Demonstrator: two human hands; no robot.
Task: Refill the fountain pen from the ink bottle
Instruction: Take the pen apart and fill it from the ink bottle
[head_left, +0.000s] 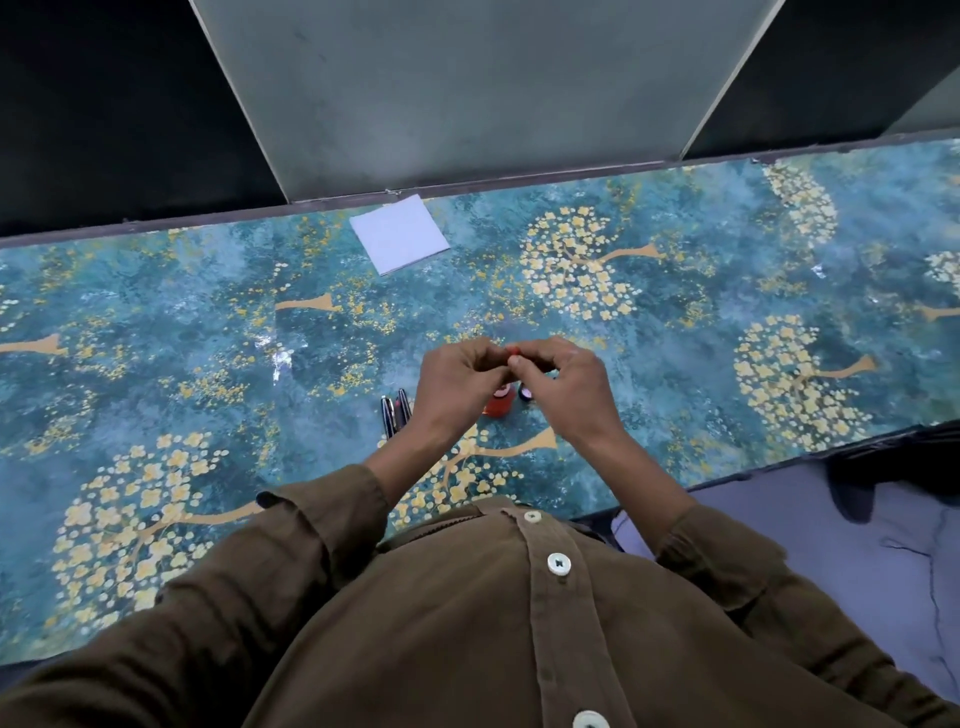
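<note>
A small red pen part (514, 352), mostly hidden, was pinched between the curled left hand (457, 382) and right hand (563, 387) above the open orange-red ink bottle (500, 402) near the worktop's front edge, where it was best twisted gently.

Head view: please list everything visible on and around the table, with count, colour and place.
table: one, blue-green cover with yellow blossom trees, spans the frame
paper: one white square, far edge of the table, centre
pens: two or three, dark, lying together just left of the left wrist
ink bottle: one, orange-red, under the hands
second small bottle or cap: one, dark, beside the ink bottle, mostly hidden
panel: one, grey, behind the table
small red item: one, pinched between both hands, mostly hidden
shirt: brown, white buttons
left hand: fingers curled on the red item
right hand: same
</note>
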